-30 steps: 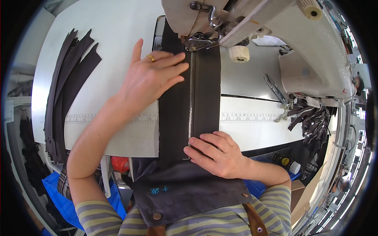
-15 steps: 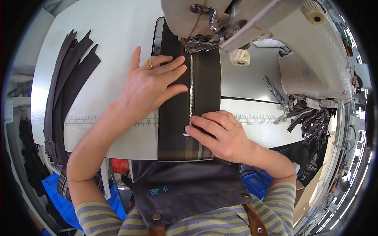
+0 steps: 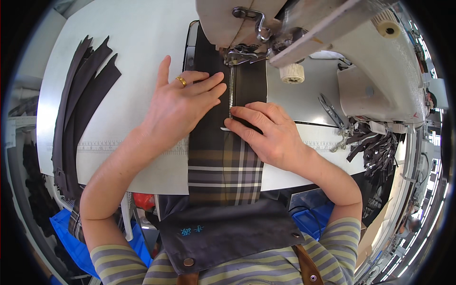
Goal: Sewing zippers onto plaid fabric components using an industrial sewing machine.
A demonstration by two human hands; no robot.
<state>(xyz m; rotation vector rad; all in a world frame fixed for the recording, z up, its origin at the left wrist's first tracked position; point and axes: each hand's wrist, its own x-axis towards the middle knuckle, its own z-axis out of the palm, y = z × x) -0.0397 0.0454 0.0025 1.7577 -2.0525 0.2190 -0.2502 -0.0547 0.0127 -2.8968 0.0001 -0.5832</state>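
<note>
A long dark fabric panel (image 3: pixel 206 135), plaid at its near end, runs from the front edge of the table under the presser foot of the sewing machine (image 3: pixel 240 56). Along its middle lies a metal-toothed zipper (image 3: pixel 232 88). My left hand (image 3: pixel 183 99), a gold ring on one finger, rests flat with fingers stretched on the fabric left of the zipper. My right hand (image 3: pixel 268 130) pinches the near end of the zipper, thumb and forefinger together. A small white tip shows beside that thumb.
Dark fabric strips (image 3: pixel 80 109) lie at the left of the table. Thread snips (image 3: pixel 331 111) rest right of the machine bed, near a bundle of zipper pieces (image 3: pixel 377 149). A printed ruler (image 3: pixel 107 146) crosses the tabletop. Blue bins (image 3: pixel 308 221) stand below.
The panel has fed forward under the machine, bringing more plaid onto the table. My right hand has moved away from me with the zipper end. My left hand stays nearly in place, its thumb drawn in.
</note>
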